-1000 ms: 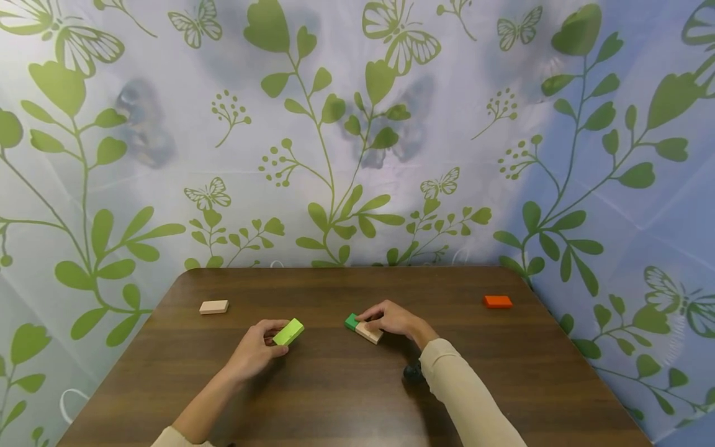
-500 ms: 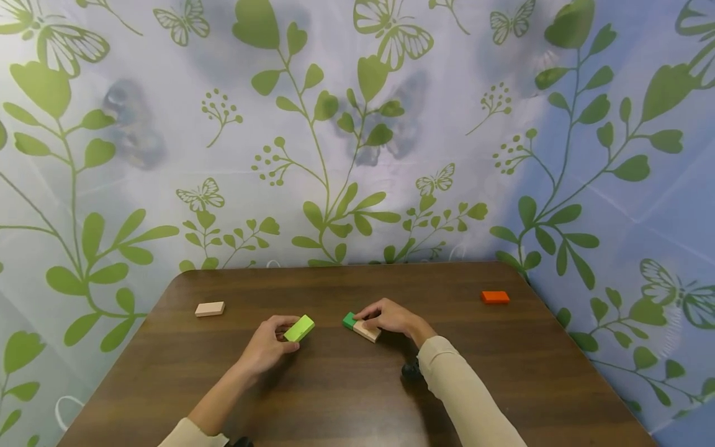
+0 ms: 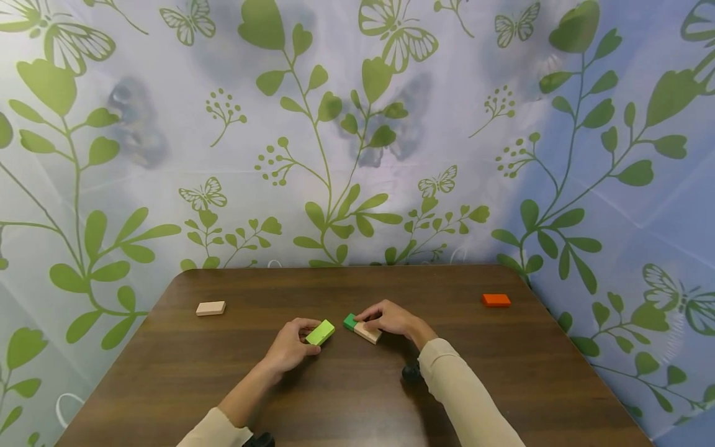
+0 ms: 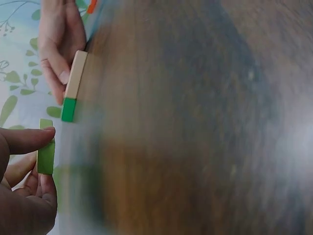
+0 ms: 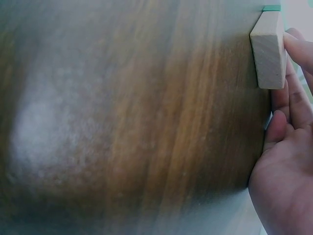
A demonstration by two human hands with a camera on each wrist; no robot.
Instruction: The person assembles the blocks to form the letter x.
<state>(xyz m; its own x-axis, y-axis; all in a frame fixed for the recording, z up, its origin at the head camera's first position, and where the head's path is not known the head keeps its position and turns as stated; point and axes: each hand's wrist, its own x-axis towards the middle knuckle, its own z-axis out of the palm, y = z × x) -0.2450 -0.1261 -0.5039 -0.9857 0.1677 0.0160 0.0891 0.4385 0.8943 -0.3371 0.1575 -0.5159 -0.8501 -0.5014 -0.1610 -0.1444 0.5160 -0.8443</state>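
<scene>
My left hand [image 3: 289, 346] pinches a lime green block [image 3: 320, 333] between thumb and fingers, above the table. In the left wrist view, the thumb crosses that block [image 4: 46, 155]. To its right, a natural wood block [image 3: 367, 333] lies end to end with a dark green block [image 3: 350, 321]. My right hand [image 3: 395, 320] holds the wood block, thumb on its side and fingers behind. The right wrist view shows the wood block's near end [image 5: 270, 58] with only a sliver of green beyond. A short gap separates the lime block from the dark green one.
Another natural wood block [image 3: 210, 308] lies at the far left of the brown table [image 3: 251, 282]. An orange block [image 3: 496, 300] lies at the far right. Behind the table hangs a curtain [image 3: 475, 143] printed with leaves and butterflies.
My left hand has moved right with the lime green block, bringing it closer to the dark green block. My right hand stays in place on the wood block.
</scene>
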